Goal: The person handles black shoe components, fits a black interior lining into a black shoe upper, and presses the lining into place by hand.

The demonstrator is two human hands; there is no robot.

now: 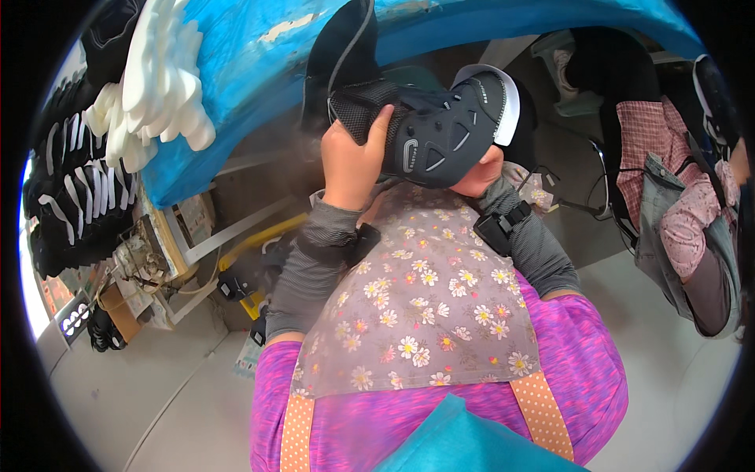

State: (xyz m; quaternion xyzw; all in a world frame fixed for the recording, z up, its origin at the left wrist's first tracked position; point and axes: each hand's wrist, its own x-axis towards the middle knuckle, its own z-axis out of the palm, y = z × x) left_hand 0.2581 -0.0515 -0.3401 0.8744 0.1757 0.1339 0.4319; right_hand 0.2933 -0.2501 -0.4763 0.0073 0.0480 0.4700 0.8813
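Currently, far left: a stack of black shoe uppers with white stripes (67, 189) is seen along the left rim, and a pile of white foam pieces (157, 79) sits just right of it, on the blue-covered table (236, 102). Below the table's left edge, a cluttered shelf of small items (141, 267) is seen; details are too small to tell.

Centre: the left hand (351, 161) is raised at the table's near edge. Its fingers are closed around the mesh rear part of a black shoe upper (436, 130), thumb on top, so the upper is gripped from its left side. The upper is held in the air between table and apron, its white lining showing at the far right end. A second dark piece (346, 47) is seen just beyond it, resting on the table; whether it is touched cannot be told.

Right of centre: the right hand (481, 177) is mostly hidden under the upper. It is pressed against the upper's underside, but its finger state cannot be told. A black strap device (499, 228) is worn on the right forearm. A floral apron (425, 307) fills the near centre.

Far right: another person in a pink checked sleeve (645, 149) is seated, well apart from the upper.
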